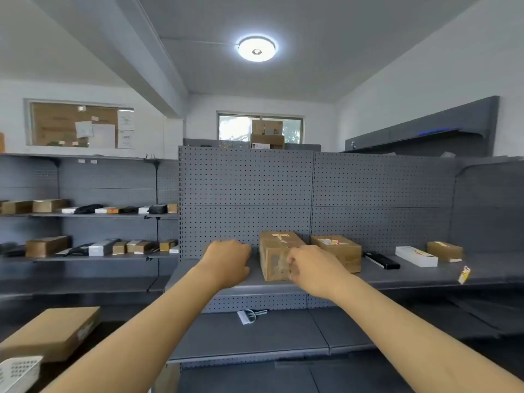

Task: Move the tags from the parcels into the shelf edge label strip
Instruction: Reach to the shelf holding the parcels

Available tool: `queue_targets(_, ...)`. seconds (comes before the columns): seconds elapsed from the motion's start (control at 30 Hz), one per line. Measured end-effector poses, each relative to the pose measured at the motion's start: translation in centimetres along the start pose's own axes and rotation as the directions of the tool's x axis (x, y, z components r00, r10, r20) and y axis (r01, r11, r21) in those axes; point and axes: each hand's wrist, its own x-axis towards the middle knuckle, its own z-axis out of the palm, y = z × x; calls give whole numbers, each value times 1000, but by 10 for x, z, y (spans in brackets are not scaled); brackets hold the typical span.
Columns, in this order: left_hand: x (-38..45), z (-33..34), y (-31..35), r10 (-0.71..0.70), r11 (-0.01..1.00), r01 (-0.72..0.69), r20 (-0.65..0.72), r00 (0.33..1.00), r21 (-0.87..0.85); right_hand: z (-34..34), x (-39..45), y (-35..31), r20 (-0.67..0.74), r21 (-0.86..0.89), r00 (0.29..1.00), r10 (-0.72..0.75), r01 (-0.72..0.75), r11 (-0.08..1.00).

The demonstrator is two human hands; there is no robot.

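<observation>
We reach both arms to the grey shelf (368, 275). Our right hand (312, 269) curls its fingers against the front face of the nearest parcel (279, 251), whose tag (280, 237) sits on its top. Our left hand (226, 259) hovers beside that parcel with fingers curled under; we cannot tell whether it holds anything. Another tag (464, 275) hangs at the shelf edge label strip (411, 283), well right.

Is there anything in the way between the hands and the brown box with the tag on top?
Nothing visible. The right hand is already at the near end of the brown box, and the left hand is beside it over the bare shelf. The tag lies uncovered on top.
</observation>
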Motion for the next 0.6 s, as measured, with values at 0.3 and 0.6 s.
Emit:
queue_targets(0.3,50,37,53,182,975,-186,-47,982,-121,26,-19,55,38,-15,988,151,-150,989)
queue_targets(0.6,119,69,161,392,900,-395,-54,918,-185,38,-58,151,64,-13,926,373,-373,928)
